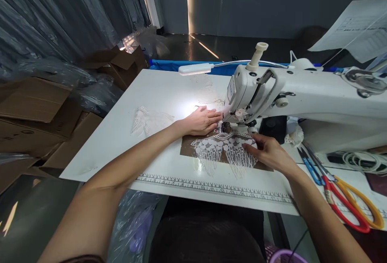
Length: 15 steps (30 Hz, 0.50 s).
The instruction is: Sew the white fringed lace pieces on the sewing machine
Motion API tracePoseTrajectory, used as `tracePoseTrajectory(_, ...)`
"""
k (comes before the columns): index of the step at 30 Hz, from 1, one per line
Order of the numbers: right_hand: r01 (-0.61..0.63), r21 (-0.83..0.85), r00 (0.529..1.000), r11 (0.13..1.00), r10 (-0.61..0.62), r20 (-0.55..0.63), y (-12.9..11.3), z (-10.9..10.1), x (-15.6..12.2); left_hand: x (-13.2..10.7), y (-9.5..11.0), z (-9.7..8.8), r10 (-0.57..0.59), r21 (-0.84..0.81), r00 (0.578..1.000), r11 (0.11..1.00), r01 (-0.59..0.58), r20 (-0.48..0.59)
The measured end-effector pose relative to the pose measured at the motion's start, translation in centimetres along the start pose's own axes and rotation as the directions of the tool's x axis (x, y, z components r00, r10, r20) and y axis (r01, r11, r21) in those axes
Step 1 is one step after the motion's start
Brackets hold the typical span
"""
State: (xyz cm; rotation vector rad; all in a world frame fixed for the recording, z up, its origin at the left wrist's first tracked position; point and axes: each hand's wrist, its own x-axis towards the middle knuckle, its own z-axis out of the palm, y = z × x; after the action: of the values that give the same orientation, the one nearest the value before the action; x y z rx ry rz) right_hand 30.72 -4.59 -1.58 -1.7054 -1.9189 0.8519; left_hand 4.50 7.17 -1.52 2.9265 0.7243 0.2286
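A white lace trim with long fringe [238, 154] lies across the brown plate [187, 147] of the sewing machine [317, 98], its upper edge by the needle and presser foot. My left hand [203, 121] rests flat just left of the presser foot, fingers stretched toward it. At the trim's right end my right hand [266, 150] has thumb and fingers closed on the lace edge. Another white lace piece [148, 121] lies on the table to the left, and more pale lace [208, 88] spreads behind the left hand.
Red-and-orange-handled scissors [329, 186] and a blue-handled tool [313, 168] lie right. A ruler strip [211, 188] runs along the front of the white table [99, 150]. A lit lamp [196, 69] hangs above. Cardboard boxes [33, 118] stand left; a purple basket [287, 256] sits below.
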Motion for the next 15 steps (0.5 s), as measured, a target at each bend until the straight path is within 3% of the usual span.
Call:
tracePoseTrajectory(3, 0.004, 0.039, 1.000, 0.999, -0.006, 0.029, 0.6, -0.2, -0.2, 0.6, -0.7, 0.4, -0.041, -0.038, 0.999, 0.998, 0.042, 0.031)
tracePoseTrajectory(6, -0.018, 0.094, 0.999, 0.995, 0.015, 0.032, 0.4, 0.0, -0.5, -0.2, -0.2, 0.4, -0.079, -0.080, 0.997, 0.994, 0.077, -0.018)
tracePoseTrajectory(11, -0.056, 0.301, 0.998, 0.952, 0.053, 0.019, -1.8, 1.5, -0.5, -3.4, 2.6, -0.6, -0.148, -0.174, 0.987, 0.975, 0.135, -0.065)
tracePoseTrajectory(15, -0.028, 0.332, 0.998, 0.943, 0.044, -0.040, -2.9, 2.4, 0.1, -5.0, 4.9, -0.5, -0.196, -0.205, 0.978, 0.962, 0.179, -0.066)
